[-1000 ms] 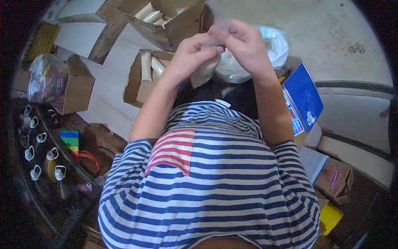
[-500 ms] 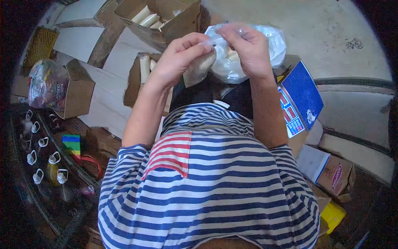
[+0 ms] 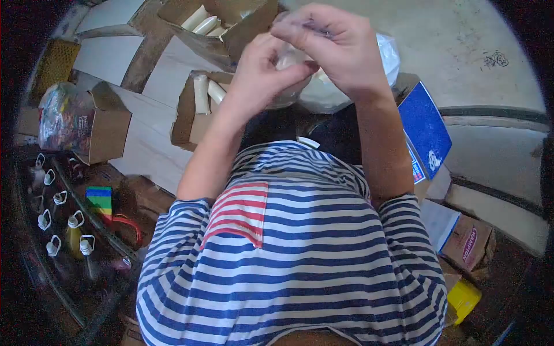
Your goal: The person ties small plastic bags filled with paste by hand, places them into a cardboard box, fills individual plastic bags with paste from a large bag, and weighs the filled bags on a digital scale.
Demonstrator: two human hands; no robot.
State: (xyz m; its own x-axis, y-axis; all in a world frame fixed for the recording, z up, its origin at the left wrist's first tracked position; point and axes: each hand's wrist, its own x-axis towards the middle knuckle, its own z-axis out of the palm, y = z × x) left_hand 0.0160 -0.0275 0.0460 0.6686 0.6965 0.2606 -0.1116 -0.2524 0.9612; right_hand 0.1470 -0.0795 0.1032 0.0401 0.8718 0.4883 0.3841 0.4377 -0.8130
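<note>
Between my hands, above my lap, is a small clear plastic bag (image 3: 291, 59) with pale contents, partly covered by my fingers. My left hand (image 3: 262, 78) is closed around its upper part, thumb pointing right. Higher up, my right hand (image 3: 340, 49) has its fingers pinched together on the bag's thin top, which is blurred. Just beyond my knees sits a large translucent plastic bag (image 3: 326, 92) with whitish contents, largely hidden behind my right hand and wrist.
Left of my lap an open carton (image 3: 183, 118) contains white filled packets (image 3: 201, 95). A bigger carton (image 3: 245, 37) behind it contains more. A blue-topped scale (image 3: 425, 130) stands at right. Several capped bottles (image 3: 75, 233) and a box (image 3: 109, 130) are at left.
My right hand has risen and shifted slightly left, its fingers now above my left hand. My left hand has turned, its thumb now reaching right across the small bag.
</note>
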